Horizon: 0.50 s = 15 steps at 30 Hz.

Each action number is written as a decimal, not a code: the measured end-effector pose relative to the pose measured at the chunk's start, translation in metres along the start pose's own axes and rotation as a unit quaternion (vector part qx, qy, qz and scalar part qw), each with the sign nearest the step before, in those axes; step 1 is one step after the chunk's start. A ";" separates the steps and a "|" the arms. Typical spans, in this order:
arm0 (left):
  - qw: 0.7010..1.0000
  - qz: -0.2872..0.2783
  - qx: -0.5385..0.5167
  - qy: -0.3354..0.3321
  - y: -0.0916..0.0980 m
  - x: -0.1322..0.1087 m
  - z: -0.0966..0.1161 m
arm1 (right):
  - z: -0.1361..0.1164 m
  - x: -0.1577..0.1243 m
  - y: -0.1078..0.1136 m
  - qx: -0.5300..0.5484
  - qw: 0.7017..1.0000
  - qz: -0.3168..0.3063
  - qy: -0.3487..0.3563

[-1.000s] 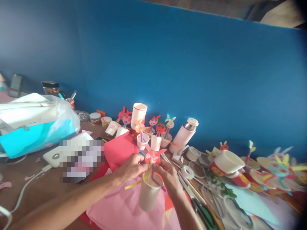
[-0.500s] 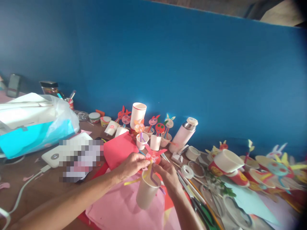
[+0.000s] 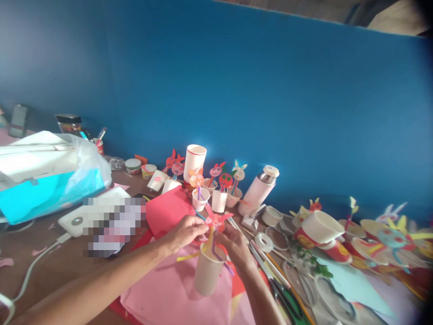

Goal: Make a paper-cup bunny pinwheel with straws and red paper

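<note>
Between my hands is a red paper animal face (image 3: 215,220) with long ears, above a white paper cup (image 3: 209,273). My left hand (image 3: 190,232) pinches the face's left edge. On its right side, my right hand (image 3: 233,241) grips the face with thumb and fingers. A purple straw (image 3: 216,251) and a yellow straw run from behind the face down into the cup. Other straw ends, yellow on the left and purple on the right, stick out at the cup's sides. The cup stands on pink paper (image 3: 162,293).
Finished cups with paper faces stand behind, beside a pink thermos (image 3: 257,192). Scissors (image 3: 287,300), a tape roll (image 3: 264,242) and stacked paper cups (image 3: 323,228) lie to the right. A power bank (image 3: 77,221) and a plastic bag (image 3: 91,158) are on the left.
The paper face and the cup have shifted very slightly, the cup a little to the right. Both hands keep their hold on the face.
</note>
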<state>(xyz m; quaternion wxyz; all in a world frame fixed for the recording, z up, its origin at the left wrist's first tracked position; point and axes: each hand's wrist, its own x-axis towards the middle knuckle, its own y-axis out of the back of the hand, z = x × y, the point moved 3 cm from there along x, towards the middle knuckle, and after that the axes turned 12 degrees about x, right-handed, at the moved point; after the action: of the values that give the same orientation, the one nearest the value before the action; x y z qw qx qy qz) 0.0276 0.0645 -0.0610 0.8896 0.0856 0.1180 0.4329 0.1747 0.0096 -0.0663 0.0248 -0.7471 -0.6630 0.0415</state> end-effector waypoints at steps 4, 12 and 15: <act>1.000 -0.001 0.020 -0.001 -0.001 0.004 -0.007 | 0.003 0.002 0.002 -0.044 0.999 0.010 -0.005; 0.993 0.022 0.117 0.001 0.007 0.008 -0.010 | 0.016 0.005 0.007 -0.145 0.988 0.015 -0.054; 0.986 0.047 0.162 -0.007 0.014 0.008 -0.008 | 0.026 0.008 0.012 -0.189 0.979 0.023 -0.069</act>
<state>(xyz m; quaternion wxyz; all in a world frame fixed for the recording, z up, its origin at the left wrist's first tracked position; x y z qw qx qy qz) 0.0191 0.0796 -0.0663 0.8433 0.2373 0.1765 0.4488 0.1852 0.0161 -0.0936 -0.1640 -0.7486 -0.6416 -0.0327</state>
